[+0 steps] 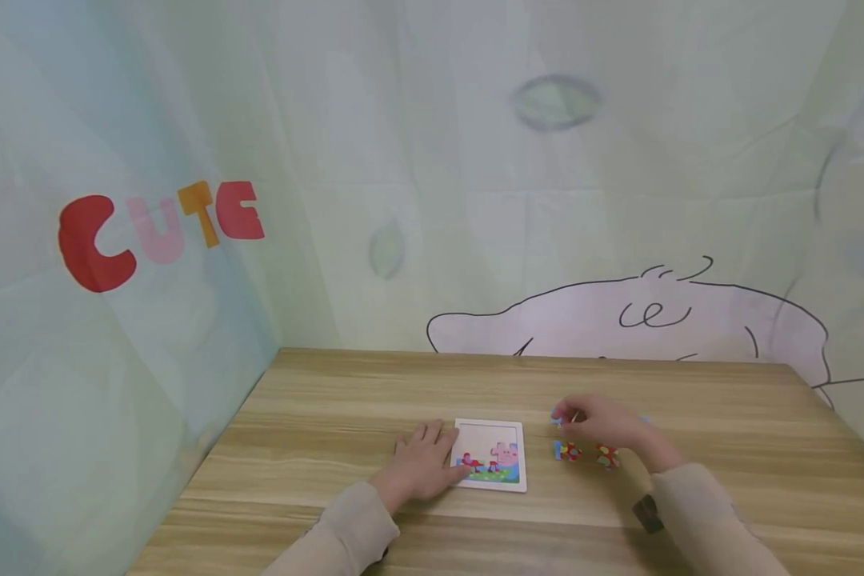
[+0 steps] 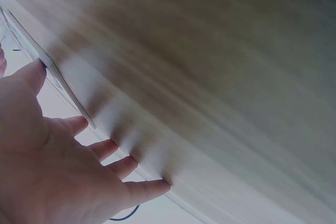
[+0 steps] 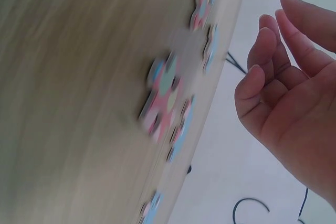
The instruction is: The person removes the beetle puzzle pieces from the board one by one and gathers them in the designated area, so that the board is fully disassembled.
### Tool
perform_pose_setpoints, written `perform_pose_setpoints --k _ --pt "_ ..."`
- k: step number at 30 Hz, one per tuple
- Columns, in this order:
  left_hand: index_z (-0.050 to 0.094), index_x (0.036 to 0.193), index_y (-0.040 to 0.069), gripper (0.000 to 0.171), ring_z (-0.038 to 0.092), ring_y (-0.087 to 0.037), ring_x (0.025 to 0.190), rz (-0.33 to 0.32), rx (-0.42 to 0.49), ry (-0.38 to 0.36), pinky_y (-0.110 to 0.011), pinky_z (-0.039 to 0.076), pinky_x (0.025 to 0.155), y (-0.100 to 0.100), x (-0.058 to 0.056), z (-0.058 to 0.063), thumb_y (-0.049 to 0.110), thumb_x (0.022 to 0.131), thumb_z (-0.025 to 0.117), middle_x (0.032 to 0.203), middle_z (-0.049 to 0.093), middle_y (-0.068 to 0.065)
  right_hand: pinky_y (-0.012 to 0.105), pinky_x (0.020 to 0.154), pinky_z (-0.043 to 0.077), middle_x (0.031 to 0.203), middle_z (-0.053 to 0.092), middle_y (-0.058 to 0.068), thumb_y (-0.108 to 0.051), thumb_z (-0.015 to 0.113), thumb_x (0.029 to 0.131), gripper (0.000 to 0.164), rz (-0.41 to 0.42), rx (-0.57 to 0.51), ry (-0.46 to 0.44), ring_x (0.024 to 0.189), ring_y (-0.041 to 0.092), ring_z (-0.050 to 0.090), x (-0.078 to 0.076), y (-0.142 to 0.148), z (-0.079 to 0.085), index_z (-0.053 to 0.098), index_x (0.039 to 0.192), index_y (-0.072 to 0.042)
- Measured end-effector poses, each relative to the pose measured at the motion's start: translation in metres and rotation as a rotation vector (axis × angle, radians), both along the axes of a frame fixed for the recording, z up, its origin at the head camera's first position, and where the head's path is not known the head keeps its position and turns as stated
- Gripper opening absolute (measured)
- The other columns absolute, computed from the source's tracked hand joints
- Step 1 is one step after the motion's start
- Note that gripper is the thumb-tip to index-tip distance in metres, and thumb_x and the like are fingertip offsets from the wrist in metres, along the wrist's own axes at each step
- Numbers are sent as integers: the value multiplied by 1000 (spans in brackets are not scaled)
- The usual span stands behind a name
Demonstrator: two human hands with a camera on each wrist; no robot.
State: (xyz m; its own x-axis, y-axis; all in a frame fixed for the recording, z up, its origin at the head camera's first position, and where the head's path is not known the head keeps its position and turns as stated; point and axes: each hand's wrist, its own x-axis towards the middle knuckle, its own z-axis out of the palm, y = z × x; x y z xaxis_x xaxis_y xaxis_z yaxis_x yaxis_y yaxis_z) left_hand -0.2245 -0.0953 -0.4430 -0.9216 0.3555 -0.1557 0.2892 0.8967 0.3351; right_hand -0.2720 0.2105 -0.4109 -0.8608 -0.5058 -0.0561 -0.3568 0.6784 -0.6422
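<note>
A square jigsaw board (image 1: 488, 422) with a white border lies on the table, with joined pieces along its bottom and a pink piece (image 1: 506, 454) at its right side. My left hand (image 1: 421, 464) rests at the board's left edge, fingers spread, the thumb over its lower left corner. Over the loose pieces to the right hovers my right hand (image 1: 599, 420), its fingers loosely bent. In the right wrist view nothing shows between thumb and fingers. A blue piece (image 1: 555, 417) lies by its fingertips in the head view. Below the hand is a red-patterned jigsaw piece (image 3: 164, 95).
More loose pieces lie near the right hand, among them a blue-and-red one (image 1: 568, 451) and a red and green one (image 1: 608, 457). A dark block (image 1: 648, 514) shows beside the right sleeve. Printed cloth (image 1: 403, 160) hangs behind and left of the wooden table (image 1: 317, 416).
</note>
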Motion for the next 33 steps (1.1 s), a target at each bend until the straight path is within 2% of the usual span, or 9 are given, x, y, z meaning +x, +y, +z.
perform_pose_setpoints --k 6,17,21,28,33 --pt "39 147 11 71 21 -44 142 3 3 2 -70 15 108 0 -2 -2 54 93 53 154 28 -19 30 72 47 88 60 -2 -11 67 88 17 -11 17 -28 80 15 54 -5 -18 -3 65 104 -5" --pt "40 147 11 71 23 -43 142 2 -6 11 -70 16 108 0 -2 -2 54 92 53 154 29 -19 29 70 47 86 59 -2 -9 68 87 17 61 -11 -76 79 15 54 -7 -47 -5 64 103 -5" --pt "40 147 10 71 23 -43 142 2 -4 8 -70 16 108 0 -2 -1 54 92 54 153 30 -19 29 70 48 86 59 -1 -9 70 86 17 89 -2 -54 80 15 55 -7 -55 -6 64 102 -5" --pt "41 147 11 71 23 -43 142 10 -9 -3 -69 16 108 1 -2 -1 54 92 54 154 30 -19 32 75 49 88 59 -1 -8 72 83 19 76 28 -66 83 16 56 -5 -65 -10 65 101 -8" --pt "40 147 12 71 22 -43 142 13 -6 -5 -69 16 108 1 -2 -1 55 92 53 154 29 -19 32 72 48 89 60 0 -8 73 82 20 70 26 -85 81 17 53 -4 -69 -12 66 101 -9"
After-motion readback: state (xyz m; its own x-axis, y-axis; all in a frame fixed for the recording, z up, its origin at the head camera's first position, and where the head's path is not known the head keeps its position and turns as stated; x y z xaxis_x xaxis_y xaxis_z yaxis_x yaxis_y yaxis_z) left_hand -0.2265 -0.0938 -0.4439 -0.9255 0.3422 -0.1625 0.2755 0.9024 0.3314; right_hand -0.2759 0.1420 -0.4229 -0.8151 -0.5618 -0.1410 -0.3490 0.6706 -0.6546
